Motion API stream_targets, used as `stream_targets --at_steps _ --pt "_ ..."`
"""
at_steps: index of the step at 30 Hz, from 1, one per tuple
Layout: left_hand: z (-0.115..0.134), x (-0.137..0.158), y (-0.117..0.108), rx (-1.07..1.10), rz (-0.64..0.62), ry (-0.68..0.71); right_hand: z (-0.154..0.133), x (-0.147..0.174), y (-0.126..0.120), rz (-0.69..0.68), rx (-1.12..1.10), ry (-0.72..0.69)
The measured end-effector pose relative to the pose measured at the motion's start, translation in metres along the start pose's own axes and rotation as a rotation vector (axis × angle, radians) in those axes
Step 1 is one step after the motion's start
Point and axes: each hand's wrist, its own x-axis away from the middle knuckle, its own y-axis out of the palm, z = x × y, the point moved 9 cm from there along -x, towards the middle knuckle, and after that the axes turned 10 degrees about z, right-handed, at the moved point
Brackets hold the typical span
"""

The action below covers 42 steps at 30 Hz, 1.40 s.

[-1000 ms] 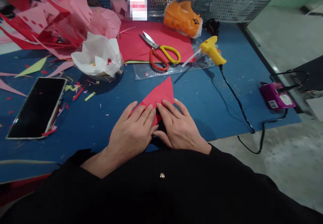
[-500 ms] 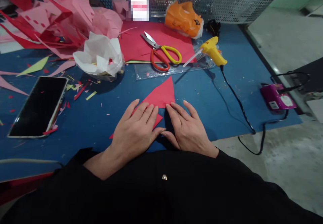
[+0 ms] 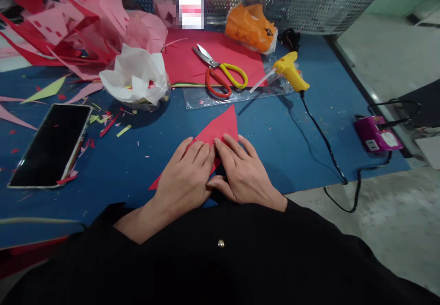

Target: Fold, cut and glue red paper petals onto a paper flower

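Observation:
A folded sheet of red paper (image 3: 222, 124) lies on the blue table close to my body, one pointed corner facing away from me. My left hand (image 3: 187, 174) rests flat on its left part, fingers stretched out. Pressed on the paper's near edge, my right hand (image 3: 240, 170) has its fingers extended and its fingertips beside those of the left. Both hands cover much of the lower paper, and a red point shows left of my left hand. Beyond the paper lie scissors (image 3: 215, 64) with one red and one yellow handle.
A yellow glue gun (image 3: 290, 71) lies at right, its cord running to a purple power socket (image 3: 376, 133). Red sheets (image 3: 185, 62) lie behind the scissors. At left are a phone (image 3: 51, 144), a white paper-lined container (image 3: 137, 78), pink paper scraps (image 3: 103, 12) and an orange packet (image 3: 252, 28) farther back.
My right hand has slid left along the paper's edge, up against my left hand. The small red flap between the hands is now mostly covered. My left hand has barely moved.

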Motion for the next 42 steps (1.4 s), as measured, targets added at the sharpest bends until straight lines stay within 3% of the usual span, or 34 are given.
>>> stream_targets --at_steps 22,30,42 --pt "-0.001 0.003 0.005 0.014 -0.037 -0.03 0.012 0.002 0.007 -0.023 0.04 0.055" --pt "0.001 0.002 0.002 -0.019 0.012 -0.013 0.005 0.006 0.004 -0.066 -0.01 -0.013" --pt "0.005 0.005 -0.007 -0.054 0.053 0.014 0.012 0.02 -0.002 -0.051 0.069 0.0"
